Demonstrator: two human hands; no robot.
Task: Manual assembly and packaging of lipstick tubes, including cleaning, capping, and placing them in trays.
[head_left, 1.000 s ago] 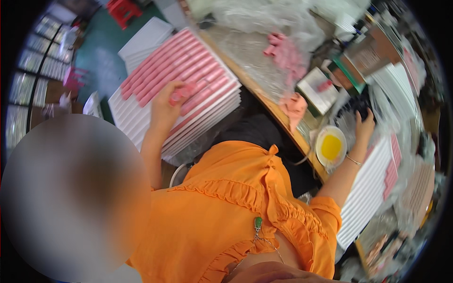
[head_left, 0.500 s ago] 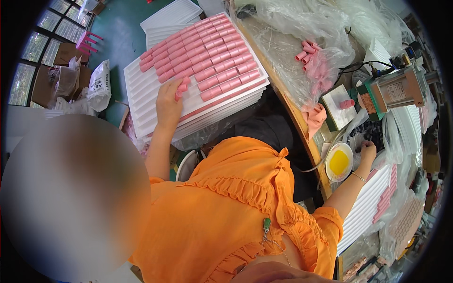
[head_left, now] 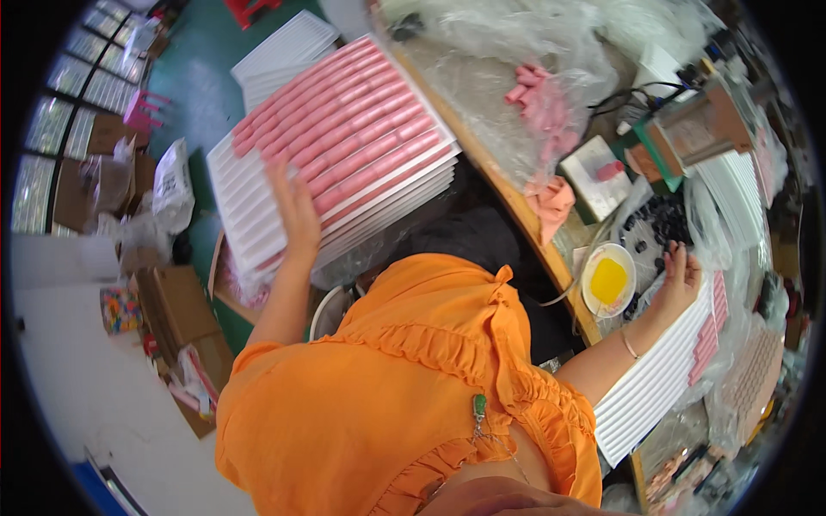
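Pink tubes lie in long rows across a white ridged tray, the topmost of a stack. Over its left part is my left hand, slightly blurred, its fingers stretched out beside the row ends; no tube shows in it. My right hand is at the edge of a heap of small black parts, fingers apart. Whether a tiny part touches its fingertips is too small to tell. Close by stands a white bowl with a yellow pad in it.
A boxy bench device stands beyond the black parts, near a white-topped block with one pink tube on it. Loose tubes lie under clear plastic. Another ridged tray is below my right arm. Cardboard boxes stand at left.
My left hand has let go of the pink tubes it held, and the gap in the tray's rows is filled. The fingers of my right hand have spread from a pinch. The view has shifted.
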